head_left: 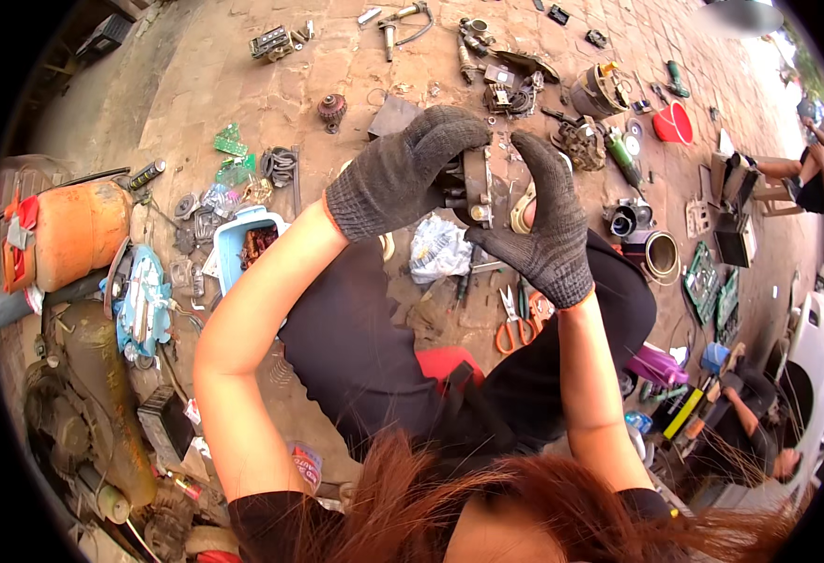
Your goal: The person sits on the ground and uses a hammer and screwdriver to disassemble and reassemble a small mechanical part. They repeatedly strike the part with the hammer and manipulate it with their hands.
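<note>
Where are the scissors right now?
In the head view, right of centre, the scissors lie below the right hand, between the white bag and the right thigh.

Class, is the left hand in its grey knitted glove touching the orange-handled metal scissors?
Apart. In the head view, the left hand is well clear of the scissors, with a translucent plastic bag showing between them.

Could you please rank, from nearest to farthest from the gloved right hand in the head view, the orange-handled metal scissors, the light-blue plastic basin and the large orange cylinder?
From the dark-grey gloved right hand:
1. Orange-handled metal scissors, just below it in the picture.
2. Light-blue plastic basin, on the left side.
3. Large orange cylinder, farther left, near the rim.
</note>
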`<move>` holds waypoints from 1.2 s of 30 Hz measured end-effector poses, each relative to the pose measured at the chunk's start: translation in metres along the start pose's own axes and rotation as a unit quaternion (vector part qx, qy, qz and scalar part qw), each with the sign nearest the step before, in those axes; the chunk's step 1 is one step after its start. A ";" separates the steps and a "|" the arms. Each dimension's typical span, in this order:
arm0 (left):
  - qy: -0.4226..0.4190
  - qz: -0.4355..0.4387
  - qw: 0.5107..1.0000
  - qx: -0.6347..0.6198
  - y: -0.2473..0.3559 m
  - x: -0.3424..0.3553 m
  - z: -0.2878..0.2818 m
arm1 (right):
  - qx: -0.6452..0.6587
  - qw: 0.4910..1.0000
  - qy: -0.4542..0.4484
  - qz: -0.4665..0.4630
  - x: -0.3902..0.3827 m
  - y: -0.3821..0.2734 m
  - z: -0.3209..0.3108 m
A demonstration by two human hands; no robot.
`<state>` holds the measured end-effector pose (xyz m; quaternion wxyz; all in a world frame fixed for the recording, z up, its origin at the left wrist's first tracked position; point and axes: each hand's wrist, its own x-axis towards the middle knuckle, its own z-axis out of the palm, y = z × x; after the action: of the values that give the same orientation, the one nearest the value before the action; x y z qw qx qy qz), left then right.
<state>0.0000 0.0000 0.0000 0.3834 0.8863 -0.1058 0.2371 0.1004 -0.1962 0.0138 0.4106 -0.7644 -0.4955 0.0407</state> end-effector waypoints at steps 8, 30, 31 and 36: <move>-0.017 0.128 0.992 -0.009 0.126 -0.003 -0.014 | 0.162 0.984 -0.072 -0.029 -0.063 -0.058 -0.046; 0.258 -0.246 0.924 -0.140 0.266 -0.072 0.076 | 0.067 0.973 0.202 0.090 -0.149 -0.124 -0.039; 0.259 -0.248 0.922 -0.146 0.265 -0.072 0.074 | 0.066 0.974 0.199 0.085 -0.150 -0.125 -0.038; 0.268 -0.272 0.897 -0.224 0.256 -0.075 0.066 | 0.072 0.988 0.114 0.074 -0.158 -0.131 -0.055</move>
<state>-0.1375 -0.2225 0.0844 0.6348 0.6742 0.1957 0.3228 -0.0485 -0.3306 0.0831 0.5144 -0.7670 -0.3832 0.0193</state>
